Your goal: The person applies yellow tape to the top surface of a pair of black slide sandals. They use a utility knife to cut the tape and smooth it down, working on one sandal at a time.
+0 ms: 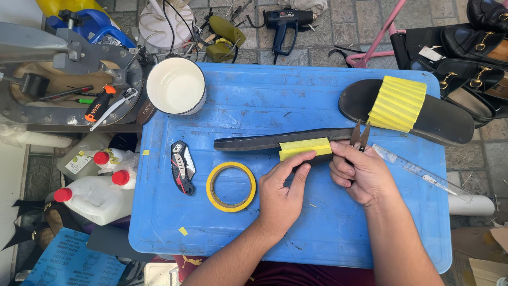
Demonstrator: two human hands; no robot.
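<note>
A long black shoe sole point(254, 142) lies on edge across the blue table top point(296, 95). Yellow tape point(305, 147) is wrapped around its middle. My left hand point(283, 190) presses fingers against the sole just below the yellow tape. My right hand point(361, 172) holds small thread snips point(360, 135), blades pointing up, right beside the tape's end. A black sandal point(450, 119) with a strap covered in yellow tape point(398, 103) lies at the table's far right.
A roll of yellow tape point(230, 186) and a folding utility knife point(182, 167) lie left of my hands. A white bowl point(175, 86) stands at the back left, a clear ruler point(420, 172) at right. Glue bottles point(98, 196), tools and shoes point(476, 58) surround the table.
</note>
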